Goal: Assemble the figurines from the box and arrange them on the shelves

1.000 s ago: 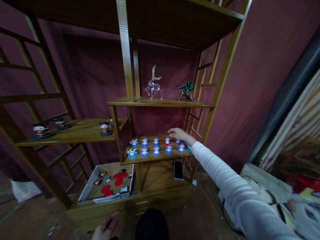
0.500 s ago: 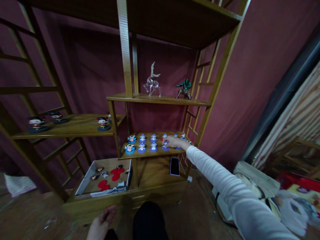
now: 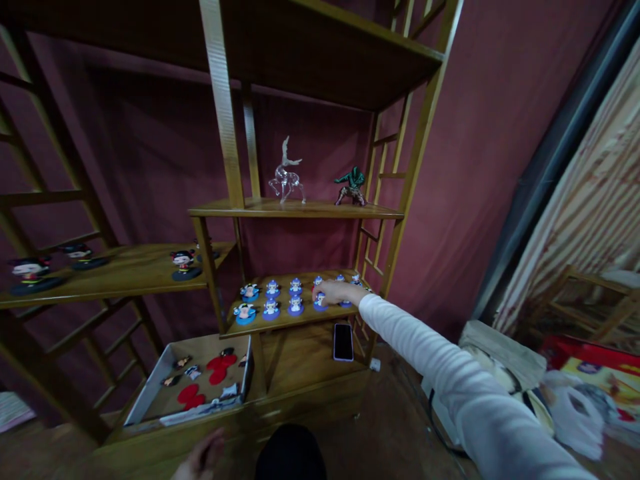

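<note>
Right hand partly blocks purple-based figurines; grip can't be told. Left hand low, loosely open, near shallow box. Phone below figurines, transparent deer above.

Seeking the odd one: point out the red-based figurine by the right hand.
The back-row figurine, fourth from left, partly behind the right hand: its base shows red; visible neighbours have purple or blue bases.

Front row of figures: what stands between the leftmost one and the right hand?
Two purple figures, side by side, in the head view; the right hand partly hides another.
</note>
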Motion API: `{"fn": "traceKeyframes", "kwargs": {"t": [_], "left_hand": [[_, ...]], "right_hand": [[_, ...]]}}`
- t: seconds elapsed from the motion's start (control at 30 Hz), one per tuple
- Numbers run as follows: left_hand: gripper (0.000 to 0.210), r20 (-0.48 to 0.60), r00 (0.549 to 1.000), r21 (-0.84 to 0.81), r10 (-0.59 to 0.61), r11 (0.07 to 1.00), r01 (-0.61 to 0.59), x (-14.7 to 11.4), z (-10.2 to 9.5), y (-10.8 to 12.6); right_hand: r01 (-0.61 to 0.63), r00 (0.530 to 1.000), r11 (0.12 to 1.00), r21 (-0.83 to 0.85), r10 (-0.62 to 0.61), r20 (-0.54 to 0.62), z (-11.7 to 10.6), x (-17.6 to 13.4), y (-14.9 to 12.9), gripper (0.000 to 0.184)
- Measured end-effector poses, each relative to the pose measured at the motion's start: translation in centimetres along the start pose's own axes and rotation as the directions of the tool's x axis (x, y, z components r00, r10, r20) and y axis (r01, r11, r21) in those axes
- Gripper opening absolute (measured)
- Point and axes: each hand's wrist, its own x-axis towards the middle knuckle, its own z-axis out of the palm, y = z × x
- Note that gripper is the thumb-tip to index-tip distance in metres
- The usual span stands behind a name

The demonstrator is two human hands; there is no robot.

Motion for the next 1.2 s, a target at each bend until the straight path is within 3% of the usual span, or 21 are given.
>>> {"fn": "traceKeyframes", "kwargs": {"t": [0.07, 0.17, 0.23, 0.33, 0.43, 0.57, 0.73, 1.0, 1.2], "left_hand": [[0.019, 0.046, 0.967, 0.042, 0.249, 0.967, -0.251, -0.8, 2.5, 4.4], [0.027, 0.217, 0.804, 0.000, 0.554, 0.823, -0.568, -1.5, 7.5, 12.8], [0.034, 0.211, 0.731, -0.004, 0.649, 0.748, -0.663, -1.1, 10.9, 17.6], [0.042, 0.129, 0.723, -0.002, 0.679, 0.729, -0.684, 0.6, 15.2, 21.5], [0.052, 0.119, 0.730, 0.084, 0.673, 0.726, -0.683, 2.3, 17.9, 22.1], [0.059, 0.124, 0.736, 0.210, 0.665, 0.707, -0.675, 3.2, 19.6, 22.0], [0.060, 0.128, 0.761, 0.304, 0.635, 0.706, -0.640, 3.9, 20.3, 23.0], [0.049, 0.046, 0.823, 0.260, 0.566, 0.789, -0.557, 5.0, 21.1, 23.1], [0.052, 0.029, 0.866, 0.286, 0.499, 0.826, -0.485, 5.4, 21.5, 23.1]], "right_hand": [[0.006, 0.999, 1.000, 0.026, -0.007, 0.038, -0.2, 0.2, 0.4, 0.044], [0.013, 0.996, 0.995, 0.098, -0.022, 0.089, -0.9, 0.6, 0.9, 0.049], [0.027, 0.992, 0.990, 0.135, -0.042, 0.116, -1.4, 0.8, 1.0, 0.047], [0.038, 0.984, 0.984, 0.176, -0.068, 0.167, -1.8, 0.9, 0.8, 0.042], [0.036, 0.976, 0.988, 0.148, -0.067, 0.206, -1.9, 0.7, 0.3, 0.035], [0.003, 0.976, 0.998, 0.063, -0.017, 0.216, -1.8, 0.4, 0.0, 0.030], [0.033, 0.978, 0.999, 0.026, -0.038, 0.206, -1.8, 0.4, 0.2, 0.033], [0.087, 0.988, 0.996, -0.011, -0.085, 0.128, -1.2, 0.5, 0.8, 0.038], [0.080, 0.994, 0.996, -0.037, -0.077, 0.080, -0.9, 0.4, 0.9, 0.037]]}}
